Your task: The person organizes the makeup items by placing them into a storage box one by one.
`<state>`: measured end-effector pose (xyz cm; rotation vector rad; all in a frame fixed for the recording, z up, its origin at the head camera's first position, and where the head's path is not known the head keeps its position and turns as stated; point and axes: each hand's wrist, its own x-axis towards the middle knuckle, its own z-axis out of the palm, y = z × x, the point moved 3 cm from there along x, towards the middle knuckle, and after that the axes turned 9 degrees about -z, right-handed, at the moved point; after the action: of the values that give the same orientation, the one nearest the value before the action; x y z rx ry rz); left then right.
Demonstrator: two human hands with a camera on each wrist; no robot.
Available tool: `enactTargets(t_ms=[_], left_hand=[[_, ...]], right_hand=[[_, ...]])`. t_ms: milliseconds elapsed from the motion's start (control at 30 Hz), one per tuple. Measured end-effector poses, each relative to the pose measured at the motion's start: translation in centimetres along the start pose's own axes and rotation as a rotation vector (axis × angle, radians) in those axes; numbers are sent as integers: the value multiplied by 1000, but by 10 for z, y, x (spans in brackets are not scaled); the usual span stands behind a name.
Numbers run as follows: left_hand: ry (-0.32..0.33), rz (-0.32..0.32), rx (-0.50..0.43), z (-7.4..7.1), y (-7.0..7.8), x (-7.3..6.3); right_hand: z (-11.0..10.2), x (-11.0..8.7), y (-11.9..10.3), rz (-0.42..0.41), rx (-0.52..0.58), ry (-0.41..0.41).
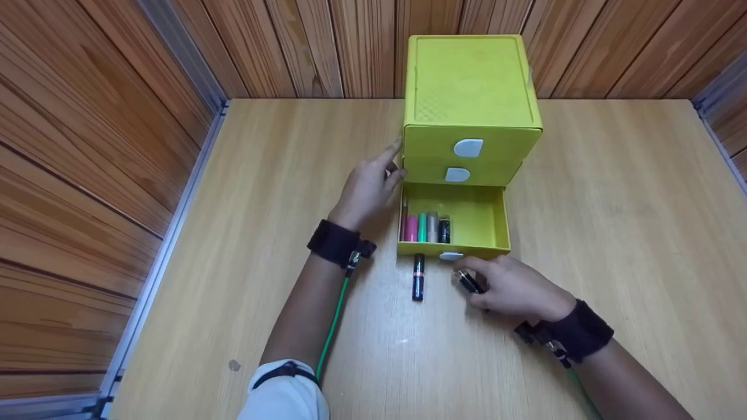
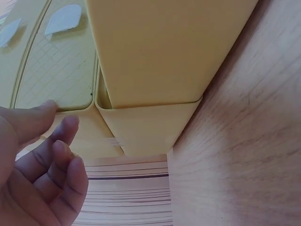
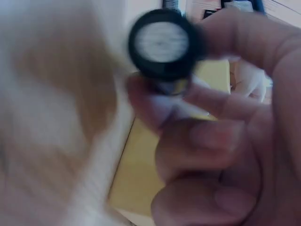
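Note:
My right hand (image 1: 516,286) pinches a black lipstick tube (image 1: 468,282) with a clear end, just in front of the pulled-out bottom drawer (image 1: 478,219). In the right wrist view its round base with a white label (image 3: 162,42) faces the camera, slightly blurred. On the table to its left lies another dark lipstick tube (image 1: 418,279) with a pinkish band. Several tubes stand side by side in the drawer's left part, among them a pink tube (image 1: 411,228) and a green tube (image 1: 422,227). My left hand (image 1: 367,189) rests loosely against the left side of the yellow-green drawer cabinet (image 1: 473,81).
The two upper drawers are closed and carry white tabs, such as the top tab (image 1: 468,147). Wood-plank walls (image 1: 327,46) bound the table (image 1: 280,175) at the back and sides. Green cables (image 1: 332,326) run along both forearms from the wrist cameras.

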<state>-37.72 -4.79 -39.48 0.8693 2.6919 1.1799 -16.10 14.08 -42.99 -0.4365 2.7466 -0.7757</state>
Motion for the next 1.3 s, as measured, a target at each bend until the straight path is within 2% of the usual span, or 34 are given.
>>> enactTargets(t_ms=[100, 167, 300, 500, 667, 800, 1000, 1167, 1300], left_hand=[[-7, 10, 2, 3, 3, 1], [-4, 13, 6, 5, 3, 0], [2, -11, -5, 3, -3, -3], [9, -65, -53, -10, -18, -11], [40, -79, -38, -22, -31, -17], [90, -92, -35, -35, -43, -26], [117, -87, -48, -44, -48, -28], [117, -95, -46, -41, -47, -27], [110, -94, -52, -33, -44, -25]], right_hand=[[-3, -2, 1, 26, 87, 16], [-5, -2, 1, 28, 107, 40], [-9, -3, -3, -16, 118, 114], [-15, 1, -18, -68, 124, 229], [-26, 8, -25, -73, 135, 324], [-35, 26, -29, -128, 189, 388], [-44, 48, -33, -165, 226, 505], [-42, 60, -30, -177, 206, 590], [-42, 67, -22, -141, 181, 657]])
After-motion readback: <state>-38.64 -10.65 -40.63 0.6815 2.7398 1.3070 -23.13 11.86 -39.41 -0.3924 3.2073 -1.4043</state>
